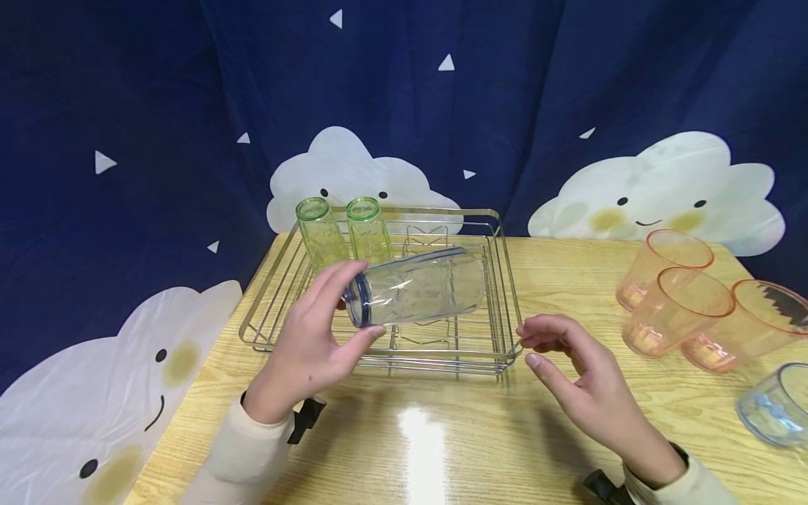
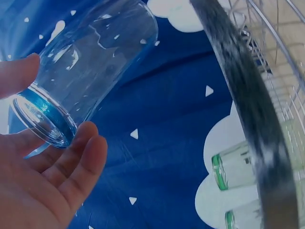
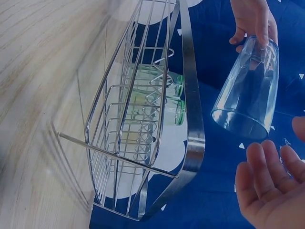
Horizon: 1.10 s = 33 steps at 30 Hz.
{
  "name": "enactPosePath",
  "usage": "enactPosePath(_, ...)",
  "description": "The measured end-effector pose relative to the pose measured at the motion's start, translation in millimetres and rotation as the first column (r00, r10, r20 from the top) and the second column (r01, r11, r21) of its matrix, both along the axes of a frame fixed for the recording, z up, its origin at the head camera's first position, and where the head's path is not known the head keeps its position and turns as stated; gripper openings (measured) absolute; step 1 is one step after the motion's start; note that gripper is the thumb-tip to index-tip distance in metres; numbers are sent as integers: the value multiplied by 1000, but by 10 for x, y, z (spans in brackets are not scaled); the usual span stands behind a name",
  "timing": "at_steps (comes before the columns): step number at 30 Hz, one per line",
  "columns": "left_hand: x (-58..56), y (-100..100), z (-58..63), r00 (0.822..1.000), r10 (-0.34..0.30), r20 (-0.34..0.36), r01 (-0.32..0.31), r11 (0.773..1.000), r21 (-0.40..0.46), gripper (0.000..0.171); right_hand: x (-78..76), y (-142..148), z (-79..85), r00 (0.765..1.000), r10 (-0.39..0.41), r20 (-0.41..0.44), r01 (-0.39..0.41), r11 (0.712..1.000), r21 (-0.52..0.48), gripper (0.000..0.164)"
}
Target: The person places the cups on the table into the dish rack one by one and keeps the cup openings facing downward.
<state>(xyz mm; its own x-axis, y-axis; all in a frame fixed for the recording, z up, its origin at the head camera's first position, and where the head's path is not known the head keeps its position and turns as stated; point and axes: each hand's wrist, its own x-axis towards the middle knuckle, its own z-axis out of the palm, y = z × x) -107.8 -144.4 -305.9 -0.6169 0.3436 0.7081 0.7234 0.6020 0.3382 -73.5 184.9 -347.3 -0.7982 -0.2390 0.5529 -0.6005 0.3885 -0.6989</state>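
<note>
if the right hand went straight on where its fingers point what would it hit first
Probably the open end of the clear glass in the left hand: in the right wrist view, the right hand points towards its rim. Depth is unclear, so the wire rack might come first.

Bare hands [image 1: 318,326], cream slvs [image 1: 249,449], blk straps [image 1: 306,421]
</note>
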Motion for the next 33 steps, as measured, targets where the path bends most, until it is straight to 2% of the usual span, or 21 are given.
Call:
enactPosePath(9,-34,-120,73,998,64,-12,-64,998,26,75,14,30,-10,1000,-8,14,7,998,55,41)
enactPosePath(17,-89,-244,117,984,176,16,-176,984,9,73,5,57,-28,1000,-12,-19,14,997,82,45)
enactPosePath(29,-241,-362,81,973,226,54,-225,974,-13,73,13,65,-25,1000,-25,1,25,996,89,46)
enactPosePath(33,-287,-394,82,963,260,75,-258,965,-41,72,14,70,-33,1000,-21,2,21,995,93,46)
